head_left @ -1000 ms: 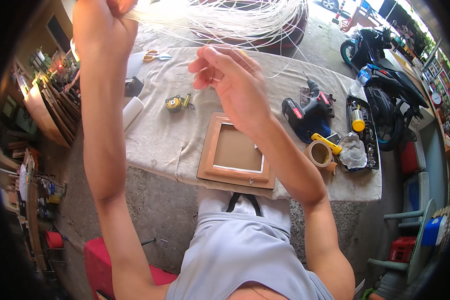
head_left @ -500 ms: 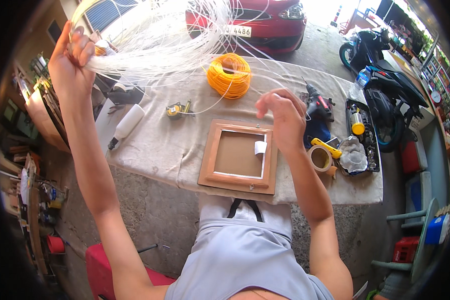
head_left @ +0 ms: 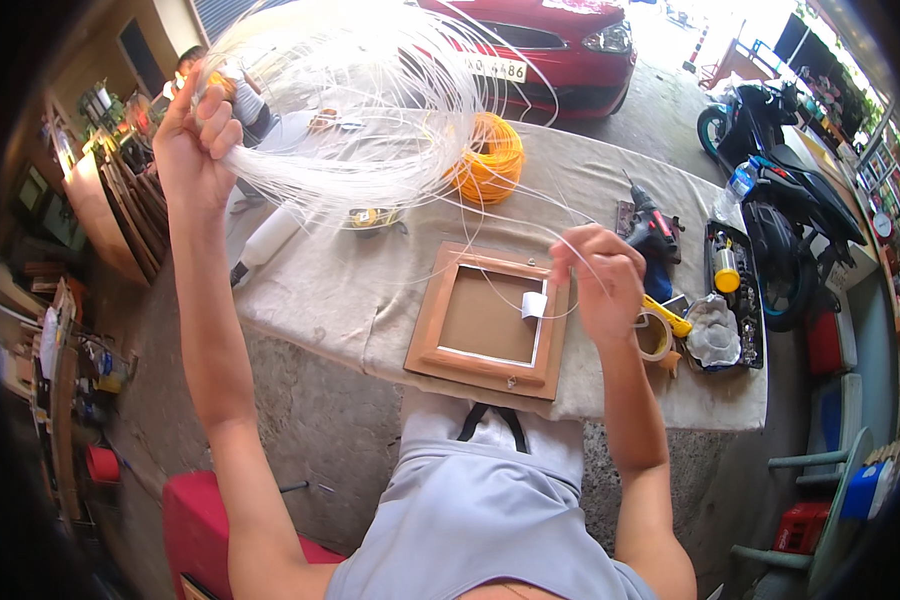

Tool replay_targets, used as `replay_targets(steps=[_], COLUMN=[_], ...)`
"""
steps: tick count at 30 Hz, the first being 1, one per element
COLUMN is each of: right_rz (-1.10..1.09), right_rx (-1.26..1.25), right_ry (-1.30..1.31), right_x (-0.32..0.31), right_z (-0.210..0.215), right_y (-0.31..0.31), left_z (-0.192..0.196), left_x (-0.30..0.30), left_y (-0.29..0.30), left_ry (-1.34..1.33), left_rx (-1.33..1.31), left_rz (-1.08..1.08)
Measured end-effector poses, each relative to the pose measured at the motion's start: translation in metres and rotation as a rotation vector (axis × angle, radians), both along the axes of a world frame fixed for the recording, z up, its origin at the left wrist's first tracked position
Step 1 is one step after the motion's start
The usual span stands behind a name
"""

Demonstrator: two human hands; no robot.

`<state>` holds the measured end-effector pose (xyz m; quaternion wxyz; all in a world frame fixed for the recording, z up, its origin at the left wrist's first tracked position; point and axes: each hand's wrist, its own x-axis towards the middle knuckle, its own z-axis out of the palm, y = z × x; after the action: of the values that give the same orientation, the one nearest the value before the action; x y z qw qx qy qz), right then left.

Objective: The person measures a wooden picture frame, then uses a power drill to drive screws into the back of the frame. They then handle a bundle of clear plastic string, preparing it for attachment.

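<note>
My left hand [head_left: 205, 140] is raised at the upper left, its fingers closed round a large loose coil of clear plastic line [head_left: 360, 150]. The coil hangs over the far part of the table and partly covers an orange coil of cord [head_left: 495, 165]. Loose strands trail from it to my right hand [head_left: 602, 275], whose fingers are curled and pinched on a strand, slightly blurred. Below and left of that hand lies a square wooden frame [head_left: 435, 335] with a brown backing, a white tag [head_left: 534, 305] and small metal hangers.
On the cloth-covered table [head_left: 340, 300] are a white bottle [head_left: 270, 238], a tape measure [head_left: 370, 220], a drill [head_left: 652, 222], a tape roll [head_left: 656, 335], a yellow cutter [head_left: 670, 316] and a tool case [head_left: 740, 300]. Beyond stand a red car [head_left: 570, 60] and a motorcycle [head_left: 780, 190]. Another person [head_left: 245, 95] is at the far left.
My left hand and the clear coil have shifted right and slightly down, now overlapping the orange coil. My right hand has lowered, its fingers now curled at a strand. The view has shifted slightly.
</note>
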<state>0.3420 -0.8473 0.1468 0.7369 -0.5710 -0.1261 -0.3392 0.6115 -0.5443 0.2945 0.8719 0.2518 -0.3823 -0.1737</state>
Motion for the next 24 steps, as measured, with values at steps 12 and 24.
replay_targets(steps=[12, 24], right_rz=[0.408, 0.393], right_rx=[0.571, 0.906], right_ry=[-0.332, -0.387], right_x=[-0.029, -0.055], right_z=[-0.011, -0.012], right_y=[-0.066, -0.093], left_z=[0.002, 0.007], left_x=[-0.035, -0.036], left_y=[-0.019, -0.024], left_ry=[0.04, -0.136], left_rx=[0.408, 0.599], left_rz=[0.306, 0.415])
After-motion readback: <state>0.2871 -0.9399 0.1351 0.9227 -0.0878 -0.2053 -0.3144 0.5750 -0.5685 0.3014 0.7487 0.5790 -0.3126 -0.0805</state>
